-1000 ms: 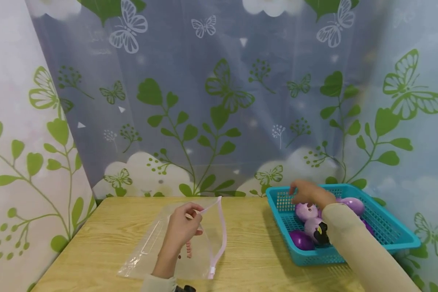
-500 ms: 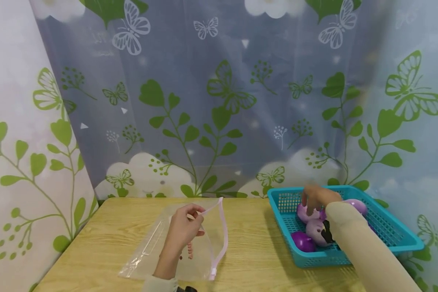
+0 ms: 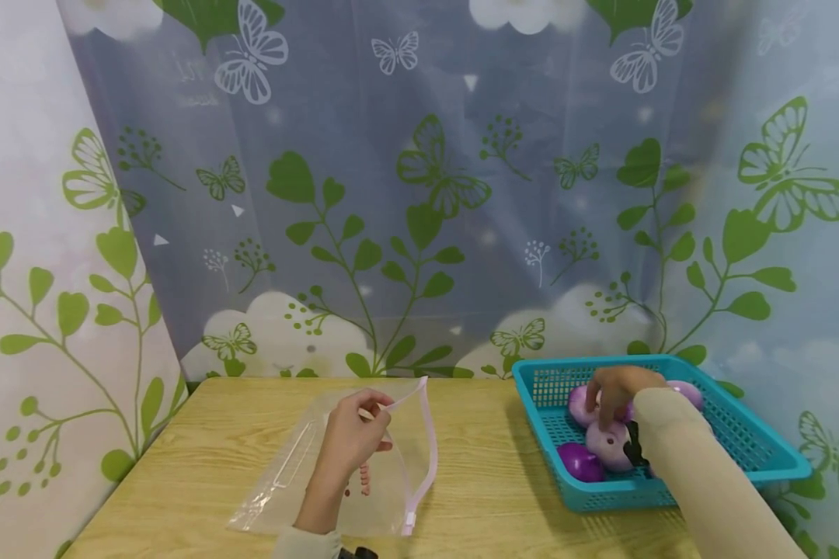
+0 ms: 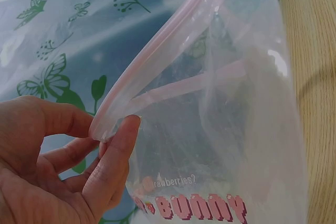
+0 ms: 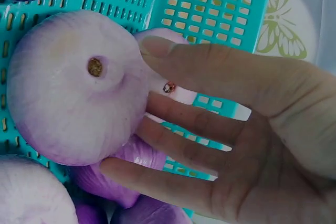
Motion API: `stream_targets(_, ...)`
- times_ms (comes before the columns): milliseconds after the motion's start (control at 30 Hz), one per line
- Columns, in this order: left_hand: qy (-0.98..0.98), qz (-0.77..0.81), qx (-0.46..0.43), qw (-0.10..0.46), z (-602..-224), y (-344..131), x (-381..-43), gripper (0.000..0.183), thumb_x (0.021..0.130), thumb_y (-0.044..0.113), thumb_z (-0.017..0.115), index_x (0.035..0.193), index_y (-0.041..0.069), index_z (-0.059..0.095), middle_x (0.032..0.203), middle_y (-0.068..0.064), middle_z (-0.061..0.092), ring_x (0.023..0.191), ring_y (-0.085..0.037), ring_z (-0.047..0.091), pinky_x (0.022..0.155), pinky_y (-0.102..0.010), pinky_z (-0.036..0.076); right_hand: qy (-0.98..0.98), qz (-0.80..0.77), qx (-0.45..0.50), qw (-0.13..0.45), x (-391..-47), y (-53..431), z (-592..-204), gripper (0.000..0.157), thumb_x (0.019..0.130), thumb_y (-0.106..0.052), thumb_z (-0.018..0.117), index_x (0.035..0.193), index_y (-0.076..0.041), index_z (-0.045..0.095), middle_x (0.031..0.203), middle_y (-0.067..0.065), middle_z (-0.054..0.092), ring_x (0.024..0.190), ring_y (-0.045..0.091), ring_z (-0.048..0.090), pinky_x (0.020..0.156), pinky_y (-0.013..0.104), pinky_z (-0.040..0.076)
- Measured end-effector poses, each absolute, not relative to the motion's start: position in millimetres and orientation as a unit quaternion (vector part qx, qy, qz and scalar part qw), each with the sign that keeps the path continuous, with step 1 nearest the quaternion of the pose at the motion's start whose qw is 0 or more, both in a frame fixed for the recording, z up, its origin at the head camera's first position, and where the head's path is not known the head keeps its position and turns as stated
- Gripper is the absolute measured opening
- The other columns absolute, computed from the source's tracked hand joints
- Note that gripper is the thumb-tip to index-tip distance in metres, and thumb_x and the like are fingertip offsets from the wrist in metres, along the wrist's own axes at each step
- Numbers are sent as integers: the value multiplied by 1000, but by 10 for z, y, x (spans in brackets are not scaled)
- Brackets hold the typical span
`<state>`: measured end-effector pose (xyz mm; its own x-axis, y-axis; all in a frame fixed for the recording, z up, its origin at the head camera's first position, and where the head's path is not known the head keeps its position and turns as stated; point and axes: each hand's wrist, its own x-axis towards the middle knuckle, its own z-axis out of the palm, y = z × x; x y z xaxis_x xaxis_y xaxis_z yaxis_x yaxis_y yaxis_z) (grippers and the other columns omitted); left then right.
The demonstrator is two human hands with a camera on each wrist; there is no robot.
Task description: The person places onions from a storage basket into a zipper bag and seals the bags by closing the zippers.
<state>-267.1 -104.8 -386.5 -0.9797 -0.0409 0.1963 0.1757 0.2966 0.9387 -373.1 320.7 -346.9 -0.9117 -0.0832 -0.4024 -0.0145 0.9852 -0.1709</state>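
Note:
My left hand (image 3: 353,431) pinches the pink zip edge of a clear zip bag (image 4: 210,145) between thumb and fingers. The bag's mouth gapes towards the right, and pink "BUNNY" lettering is printed on its side. In the head view my right hand (image 3: 618,392) reaches down into a turquoise basket (image 3: 762,458) of purple onions. From the right wrist, its fingertips lie right at the side of a pale purple onion (image 5: 73,93) whose root end faces up. Thumb and fingers are spread, with another onion (image 5: 181,94) partly hidden behind them.
Near the basket's front left corner lies a dark purple onion (image 3: 579,463). A lilac onion (image 3: 687,394) shows beyond the right wrist. The wooden table (image 3: 489,466) ends at a printed curtain (image 3: 391,256) behind it.
My right hand has moved right and lower over the basket, from its back left to the pale onion. My left hand keeps its hold on the bag's edge.

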Motion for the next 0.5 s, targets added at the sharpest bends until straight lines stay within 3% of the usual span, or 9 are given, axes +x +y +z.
stream_targets(267, -801, -590, -41, 93, -3857, -1048, -2669, 20, 94, 0, 59, 109, 2, 72, 90, -9, 56, 59, -15, 62, 57, -29, 65, 959, -152, 7, 240, -3735, 3257, -3598, 47, 69, -10, 88, 112, -21, 72, 123, 16, 60, 109, 38, 54, 74, 43, 63)
stream_targets(500, -799, -593, -41, 91, -3867, -1047, -2670, 20, 94, 1, 59, 110, 2, 72, 91, -9, 55, 62, -17, 61, 58, -30, 65, 962, -131, 5, 241, -3754, 3277, -3669, 46, 69, -19, 93, 110, -24, 72, 120, 16, 59, 107, 37, 54, 75, 44, 63)
